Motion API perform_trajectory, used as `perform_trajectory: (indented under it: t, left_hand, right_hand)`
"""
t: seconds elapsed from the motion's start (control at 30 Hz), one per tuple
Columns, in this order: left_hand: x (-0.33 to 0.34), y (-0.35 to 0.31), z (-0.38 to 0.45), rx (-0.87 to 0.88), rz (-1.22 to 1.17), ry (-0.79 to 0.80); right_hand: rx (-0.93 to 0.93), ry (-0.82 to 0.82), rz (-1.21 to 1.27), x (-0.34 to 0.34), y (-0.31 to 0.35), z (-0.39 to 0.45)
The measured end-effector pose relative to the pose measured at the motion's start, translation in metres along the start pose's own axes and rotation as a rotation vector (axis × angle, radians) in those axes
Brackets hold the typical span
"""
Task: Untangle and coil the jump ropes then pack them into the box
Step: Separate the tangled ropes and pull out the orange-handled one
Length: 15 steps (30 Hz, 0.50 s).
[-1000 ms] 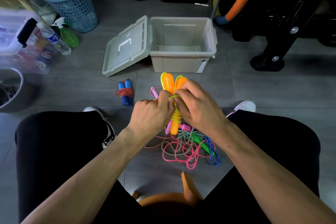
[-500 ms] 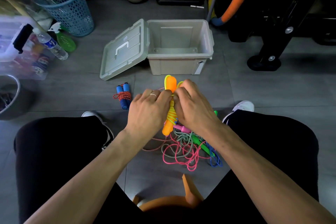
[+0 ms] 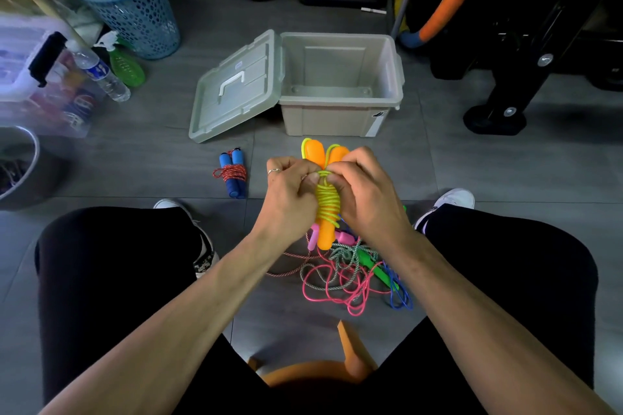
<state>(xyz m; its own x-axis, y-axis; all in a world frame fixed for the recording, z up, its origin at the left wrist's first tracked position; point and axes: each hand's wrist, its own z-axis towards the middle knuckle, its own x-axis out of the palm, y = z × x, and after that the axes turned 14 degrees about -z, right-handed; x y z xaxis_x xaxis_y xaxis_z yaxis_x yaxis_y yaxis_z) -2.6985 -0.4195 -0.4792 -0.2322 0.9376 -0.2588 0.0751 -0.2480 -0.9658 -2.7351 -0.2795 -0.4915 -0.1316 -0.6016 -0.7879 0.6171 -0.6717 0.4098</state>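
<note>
Both hands hold an orange-handled jump rope [image 3: 325, 209] upright above the floor, its yellow-green cord wound around the two handles. My left hand [image 3: 290, 194] grips the bundle from the left and my right hand [image 3: 364, 194] from the right, fingertips pinching the cord near the top of the wraps. Below them lies a tangle of pink, grey, blue and green ropes [image 3: 350, 273]. A coiled blue-handled rope [image 3: 232, 175] lies on the floor to the left. The open beige box [image 3: 340, 111] stands beyond, with nothing visible inside.
The box's lid [image 3: 236, 87] leans open to its left. A blue mesh basket [image 3: 131, 0], a water bottle [image 3: 101, 72] and a green spray bottle [image 3: 124, 62] stand far left. Black equipment [image 3: 499, 111] is at the right. My knees flank the tangle; an orange stool [image 3: 323, 371] is under me.
The hands have shifted slightly on the orange bundle, with the fingertips now pinching the cord at the top of the wraps. The bundle stays upright between them.
</note>
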Motion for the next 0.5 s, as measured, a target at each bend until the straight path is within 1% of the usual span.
perform_trajectory:
  t: [0.07, 0.17, 0.23, 0.4, 0.5]
  left_hand:
    - [0.0, -0.002, 0.001, -0.074, -0.083, -0.014]
    - [-0.001, -0.006, 0.0, -0.152, -0.179, -0.025]
    - [0.0, -0.008, 0.001, -0.162, -0.192, -0.048]
    - [0.001, -0.002, 0.002, -0.182, -0.231, -0.111]
    - [0.0, 0.0, -0.001, -0.211, -0.367, -0.094]
  right_hand:
    - [0.014, -0.047, 0.031, 0.001, -0.001, 0.0]
    - [0.123, -0.146, 0.124, -0.004, 0.0, 0.003]
    - [0.114, -0.179, 0.086, -0.006, 0.001, 0.004]
    - [0.067, -0.152, 0.03, -0.011, 0.0, 0.009]
    - [0.051, -0.119, -0.009, -0.016, 0.0, 0.01]
